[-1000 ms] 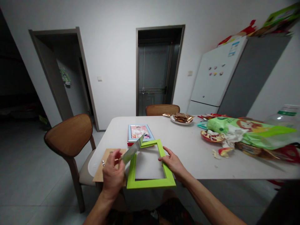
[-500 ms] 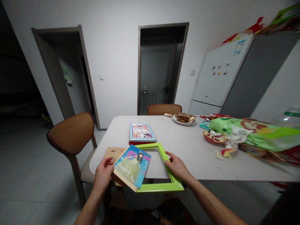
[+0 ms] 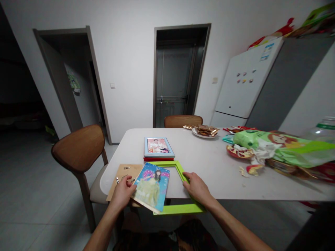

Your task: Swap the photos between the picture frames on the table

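My left hand (image 3: 123, 191) is closed on the left edge of a picture (image 3: 151, 188) of a figure in a pale yellow-green dress on blue. The picture lies tilted across the left side of a lime-green picture frame (image 3: 180, 209), whose opening is bare. On the frame's right side, my right hand (image 3: 196, 188) grips with the thumb hidden. Under and left of my left hand is a brown backing board (image 3: 131, 170) with small metal clips. Beyond the frame, a light-blue framed picture (image 3: 157, 154) lies on top of something red.
The white table (image 3: 199, 157) holds a plate of wrapped snacks (image 3: 205, 132) at the back. On its right are an opened pomegranate (image 3: 239, 152), a green plastic bag (image 3: 295, 146) and a clear jar (image 3: 323, 130). A wooden chair (image 3: 80, 148) stands left.
My left hand has shifted right with the picture, which now lies further over the green frame and more upright. More of the brown backing board shows. My right hand stays on the frame.
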A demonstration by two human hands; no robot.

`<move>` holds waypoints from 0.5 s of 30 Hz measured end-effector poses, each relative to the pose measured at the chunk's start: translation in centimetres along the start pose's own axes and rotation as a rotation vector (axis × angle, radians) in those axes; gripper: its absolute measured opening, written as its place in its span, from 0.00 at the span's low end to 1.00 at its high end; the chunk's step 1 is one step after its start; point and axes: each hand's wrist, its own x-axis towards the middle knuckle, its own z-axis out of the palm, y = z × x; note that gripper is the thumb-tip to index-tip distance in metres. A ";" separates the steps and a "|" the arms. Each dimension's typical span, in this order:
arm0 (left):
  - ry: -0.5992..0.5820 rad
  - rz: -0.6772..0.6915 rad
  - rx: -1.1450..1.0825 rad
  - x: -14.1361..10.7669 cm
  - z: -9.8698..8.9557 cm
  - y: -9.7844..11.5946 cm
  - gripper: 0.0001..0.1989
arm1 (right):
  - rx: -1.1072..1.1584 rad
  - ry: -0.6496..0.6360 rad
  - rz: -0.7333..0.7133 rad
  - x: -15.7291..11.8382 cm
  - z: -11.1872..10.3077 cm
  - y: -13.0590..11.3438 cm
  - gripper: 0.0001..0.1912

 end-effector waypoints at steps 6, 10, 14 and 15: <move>-0.016 -0.011 0.037 0.5 0.7 -0.1 0.20 | -0.047 -0.005 0.061 -0.6 -0.1 -0.8 0.21; -0.055 -0.043 0.007 0.5 0.8 0.1 0.16 | -0.019 0.011 0.082 -0.7 0.2 -1.0 0.21; -0.121 -0.088 -0.070 0.3 0.7 0.7 0.09 | -0.001 0.077 0.032 -0.8 0.1 -1.6 0.21; -0.138 -0.098 -0.096 0.2 0.7 0.8 0.09 | 0.014 0.111 0.010 -1.0 0.0 -1.9 0.21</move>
